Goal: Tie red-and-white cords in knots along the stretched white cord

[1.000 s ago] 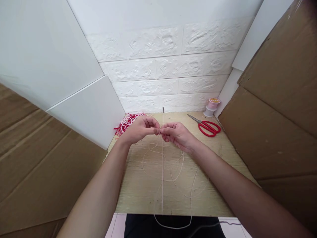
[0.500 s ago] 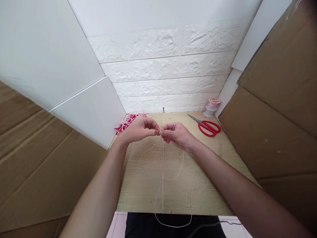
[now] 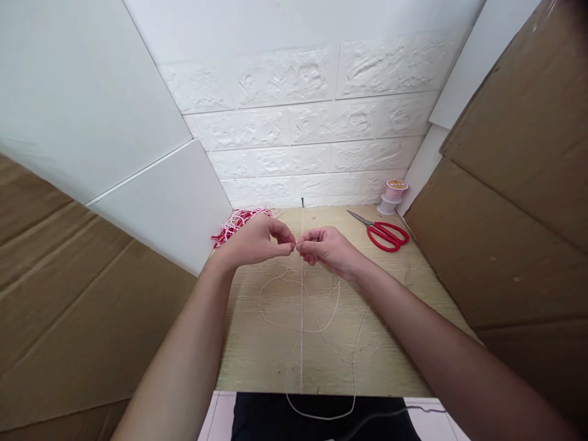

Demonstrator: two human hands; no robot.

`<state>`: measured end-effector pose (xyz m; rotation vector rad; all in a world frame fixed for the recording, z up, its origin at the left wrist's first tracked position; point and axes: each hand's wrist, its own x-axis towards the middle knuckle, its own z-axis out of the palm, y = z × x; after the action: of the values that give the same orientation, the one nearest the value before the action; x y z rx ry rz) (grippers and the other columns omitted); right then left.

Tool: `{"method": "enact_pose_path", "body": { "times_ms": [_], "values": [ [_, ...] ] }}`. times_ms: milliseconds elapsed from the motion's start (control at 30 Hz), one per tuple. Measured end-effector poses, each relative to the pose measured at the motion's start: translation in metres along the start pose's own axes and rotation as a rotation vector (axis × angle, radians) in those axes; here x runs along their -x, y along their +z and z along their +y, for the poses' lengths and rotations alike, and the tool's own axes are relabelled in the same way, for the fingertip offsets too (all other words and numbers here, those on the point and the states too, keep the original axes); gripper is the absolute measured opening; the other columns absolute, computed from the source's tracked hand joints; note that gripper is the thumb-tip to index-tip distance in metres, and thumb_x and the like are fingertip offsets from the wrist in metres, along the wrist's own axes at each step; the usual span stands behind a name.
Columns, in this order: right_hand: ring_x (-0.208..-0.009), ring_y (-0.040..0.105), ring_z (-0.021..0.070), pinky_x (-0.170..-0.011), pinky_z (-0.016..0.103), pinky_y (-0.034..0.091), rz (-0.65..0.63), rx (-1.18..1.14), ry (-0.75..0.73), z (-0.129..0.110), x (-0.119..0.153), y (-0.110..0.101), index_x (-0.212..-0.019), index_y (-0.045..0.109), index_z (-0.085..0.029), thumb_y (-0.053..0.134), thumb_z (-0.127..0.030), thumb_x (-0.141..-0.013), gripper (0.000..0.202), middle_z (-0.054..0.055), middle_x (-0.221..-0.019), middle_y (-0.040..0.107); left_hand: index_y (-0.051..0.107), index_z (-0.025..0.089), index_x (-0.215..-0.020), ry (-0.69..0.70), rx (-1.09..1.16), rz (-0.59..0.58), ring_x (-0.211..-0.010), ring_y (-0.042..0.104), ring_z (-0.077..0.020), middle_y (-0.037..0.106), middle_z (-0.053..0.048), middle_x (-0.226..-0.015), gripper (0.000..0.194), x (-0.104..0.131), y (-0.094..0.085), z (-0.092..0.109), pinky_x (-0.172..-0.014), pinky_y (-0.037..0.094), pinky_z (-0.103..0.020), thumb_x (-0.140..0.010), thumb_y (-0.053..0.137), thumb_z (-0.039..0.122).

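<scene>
My left hand (image 3: 263,240) and my right hand (image 3: 327,250) meet fingertip to fingertip above the middle of the board. Each pinches thumb against index finger on the thin pale cord; the exact spot they grip is tiny and mostly covered by the fingers. A straight pale strand (image 3: 302,343) runs from a nail (image 3: 302,202) at the back, beneath my hands, to the front edge. Loose loops of the same cord (image 3: 339,300) spread over the board, and one loop hangs past its front edge.
Red-handled scissors (image 3: 386,234) lie at the back right, blades pointing left. Behind them stand stacked spools of pink and white thread (image 3: 394,195). A heap of red and white cords (image 3: 236,223) lies at the back left. Cardboard panels (image 3: 514,245) flank the wooden board (image 3: 257,367).
My hands stay pinched together at nearly the same place, with only slight finger movement. The whole view has shifted a little; the cord loops look the same.
</scene>
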<state>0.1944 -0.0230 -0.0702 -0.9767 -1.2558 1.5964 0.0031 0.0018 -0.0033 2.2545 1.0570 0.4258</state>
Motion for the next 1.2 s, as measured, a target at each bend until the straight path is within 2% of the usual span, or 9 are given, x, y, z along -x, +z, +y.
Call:
{"method": "enact_pose_path", "body": {
  "times_ms": [433,667,933,1200],
  "values": [
    [-0.052,0.048,0.0081,-0.051,0.023,0.038,0.014,0.021,0.023,0.002,-0.002,0.000,-0.065,0.063,-0.013,0.072,-0.024,-0.063,0.014,0.002,-0.061,0.058,0.076,0.017,-0.079,0.019,-0.154,-0.013,-0.057,0.054,-0.0100,0.068,-0.001,-0.071,0.018,0.002,0.003,0.002,-0.052,0.038,-0.022,-0.075,0.061,0.025],
    [-0.052,0.047,0.0083,-0.051,0.023,0.037,0.032,0.046,0.027,0.004,-0.002,-0.001,-0.063,0.062,-0.013,0.071,-0.022,-0.063,0.013,0.001,-0.058,0.056,0.075,0.016,-0.076,0.086,-0.215,0.006,-0.062,0.056,-0.0112,0.066,-0.001,-0.068,0.016,0.000,0.008,0.004,-0.056,0.038,-0.022,-0.074,0.061,0.023],
    [-0.053,0.045,0.0076,-0.053,0.024,0.033,0.020,-0.118,0.063,-0.003,0.000,0.001,-0.063,0.060,-0.013,0.073,-0.024,-0.062,0.017,0.001,-0.059,0.055,0.074,0.015,-0.074,0.096,-0.052,0.099,-0.063,0.057,-0.0112,0.066,-0.002,-0.068,0.015,-0.003,0.010,0.003,-0.058,0.041,-0.022,-0.076,0.062,0.023],
    [-0.054,0.046,0.0076,-0.053,0.023,0.032,0.004,-0.172,0.076,0.001,-0.003,0.000,-0.064,0.061,-0.012,0.073,-0.022,-0.062,0.016,0.001,-0.060,0.055,0.074,0.016,-0.076,0.088,0.064,0.075,-0.066,0.058,-0.0111,0.068,-0.001,-0.070,0.013,-0.007,0.012,-0.009,-0.060,0.042,-0.021,-0.075,0.061,0.019]
  ]
}}
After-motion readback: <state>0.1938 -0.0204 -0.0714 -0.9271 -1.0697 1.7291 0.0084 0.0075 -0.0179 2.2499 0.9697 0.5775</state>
